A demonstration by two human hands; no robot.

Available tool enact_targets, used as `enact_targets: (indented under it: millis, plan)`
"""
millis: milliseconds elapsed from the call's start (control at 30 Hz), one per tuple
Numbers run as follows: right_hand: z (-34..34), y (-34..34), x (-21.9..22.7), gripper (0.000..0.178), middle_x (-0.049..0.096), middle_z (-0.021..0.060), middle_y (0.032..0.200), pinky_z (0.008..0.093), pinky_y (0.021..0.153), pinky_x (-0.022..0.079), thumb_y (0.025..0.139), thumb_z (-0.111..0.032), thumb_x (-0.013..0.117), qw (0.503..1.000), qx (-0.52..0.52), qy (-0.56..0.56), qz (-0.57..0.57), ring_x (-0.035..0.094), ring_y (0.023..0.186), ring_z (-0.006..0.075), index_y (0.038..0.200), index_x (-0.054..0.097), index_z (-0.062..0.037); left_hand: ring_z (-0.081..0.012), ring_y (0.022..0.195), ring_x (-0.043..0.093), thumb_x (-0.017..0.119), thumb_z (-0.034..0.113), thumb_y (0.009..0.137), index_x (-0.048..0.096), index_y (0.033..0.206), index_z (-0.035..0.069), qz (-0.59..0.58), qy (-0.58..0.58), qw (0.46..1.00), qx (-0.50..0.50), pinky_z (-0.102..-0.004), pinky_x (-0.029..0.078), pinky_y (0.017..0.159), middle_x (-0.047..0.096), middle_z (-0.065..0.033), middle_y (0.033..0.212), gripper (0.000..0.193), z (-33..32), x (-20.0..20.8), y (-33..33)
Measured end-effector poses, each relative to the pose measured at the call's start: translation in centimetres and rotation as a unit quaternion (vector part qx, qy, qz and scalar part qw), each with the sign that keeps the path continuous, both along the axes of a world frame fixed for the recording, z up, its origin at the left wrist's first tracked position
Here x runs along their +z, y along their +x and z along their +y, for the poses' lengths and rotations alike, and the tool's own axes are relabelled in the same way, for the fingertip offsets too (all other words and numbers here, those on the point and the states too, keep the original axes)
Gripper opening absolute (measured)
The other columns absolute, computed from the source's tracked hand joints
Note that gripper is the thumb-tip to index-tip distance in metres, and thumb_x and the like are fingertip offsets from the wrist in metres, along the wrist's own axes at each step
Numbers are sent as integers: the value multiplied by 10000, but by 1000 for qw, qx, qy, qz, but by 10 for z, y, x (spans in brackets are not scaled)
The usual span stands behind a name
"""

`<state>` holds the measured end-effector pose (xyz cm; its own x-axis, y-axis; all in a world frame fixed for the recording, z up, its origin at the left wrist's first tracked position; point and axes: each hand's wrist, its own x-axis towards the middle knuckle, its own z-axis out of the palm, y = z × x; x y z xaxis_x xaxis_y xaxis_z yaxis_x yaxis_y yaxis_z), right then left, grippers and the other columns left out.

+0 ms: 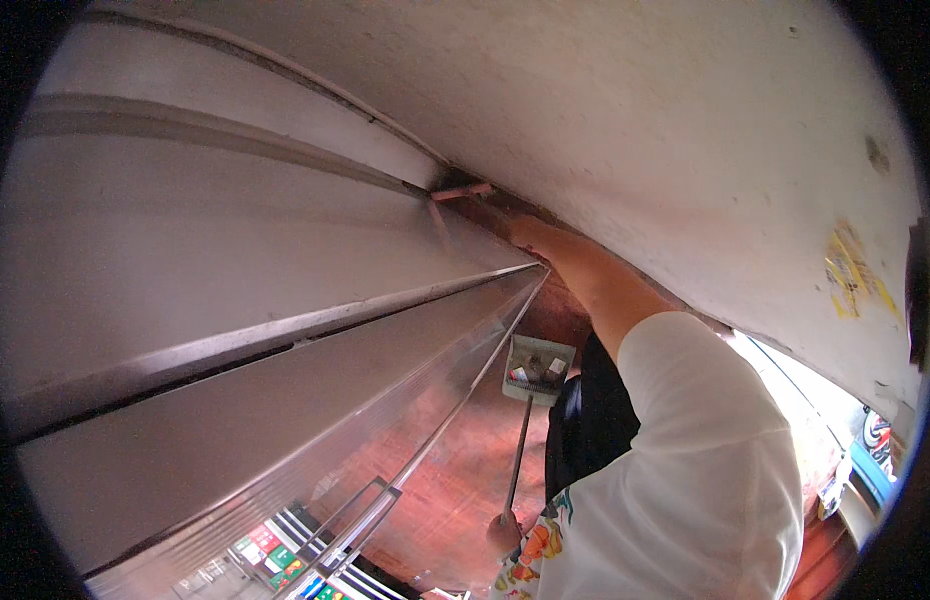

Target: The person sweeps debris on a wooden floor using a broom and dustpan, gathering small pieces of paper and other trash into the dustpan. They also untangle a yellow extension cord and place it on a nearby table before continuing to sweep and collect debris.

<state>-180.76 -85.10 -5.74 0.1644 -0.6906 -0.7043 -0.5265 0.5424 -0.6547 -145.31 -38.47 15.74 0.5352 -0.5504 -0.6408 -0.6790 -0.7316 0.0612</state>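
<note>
My left hand (503,535) is wrapped round the thin dark handle of a long-handled dustpan (551,393). The pale, square dustpan sits low by the dark trousers, with a few bits of litter and dust in it. My right arm stretches deep into the narrow gap between a grey cabinet and the wall. Far in the gap is my right hand (525,234), dim and small, its fingers not clear enough to read. A pinkish bar-like piece (461,190) lies just beyond it, by the cabinet's far corner; I cannot tell whether the hand touches it.
The tall grey cabinet (215,250) fills the left, with a glass door (385,430) and a metal handle (350,520). Coloured packages show at the lower left. A stained pale wall (665,130) runs along the right. The floor (445,450) is reddish. Blue and white items (870,465) stand far right.
</note>
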Motion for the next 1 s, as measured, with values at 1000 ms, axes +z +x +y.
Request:
enact_targets:
  millis: [1000]
  plan:
    - [637,-1,170,266,443,31,611,281,377,382,856,-213,466,873,-438,212,-40,423,435,119,1064,476,-46,-223,508,605,503,389,793,630,704,-7,45,-32,931,-360,-343,465,514,587,-99,522,425,-89,-54,117]
